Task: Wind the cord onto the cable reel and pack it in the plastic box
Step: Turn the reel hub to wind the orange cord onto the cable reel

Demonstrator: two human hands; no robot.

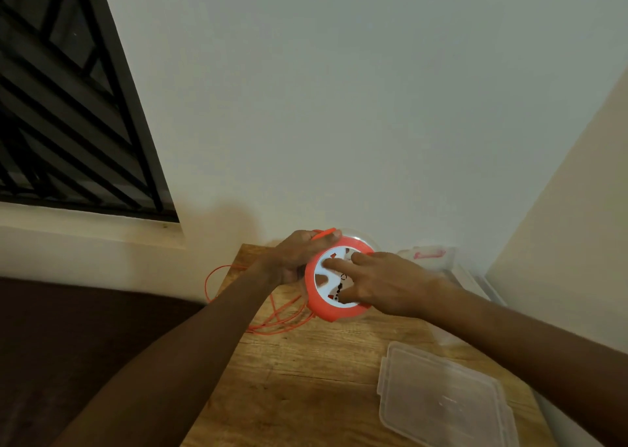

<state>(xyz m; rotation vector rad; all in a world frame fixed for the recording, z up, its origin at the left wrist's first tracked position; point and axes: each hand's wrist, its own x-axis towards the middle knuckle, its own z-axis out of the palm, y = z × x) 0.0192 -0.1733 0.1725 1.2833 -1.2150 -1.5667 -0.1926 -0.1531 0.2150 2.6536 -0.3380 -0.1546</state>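
A round orange cable reel (pixel 317 305) with a white face is held tilted above the wooden table (pixel 306 378). My left hand (pixel 299 254) grips its far left rim, with a bit of orange cord under the thumb. My right hand (pixel 384 283) lies on the white face, with fingers pressed into its openings. Loose orange cord (pixel 272 324) trails in loops from the reel onto the table and over its left edge. The clear plastic box (pixel 438 259) stands behind my right hand, mostly hidden.
A clear plastic lid (pixel 441 399) lies flat on the table at the front right. White walls close in behind and on the right. A barred window is at the upper left, with a dark surface below it.
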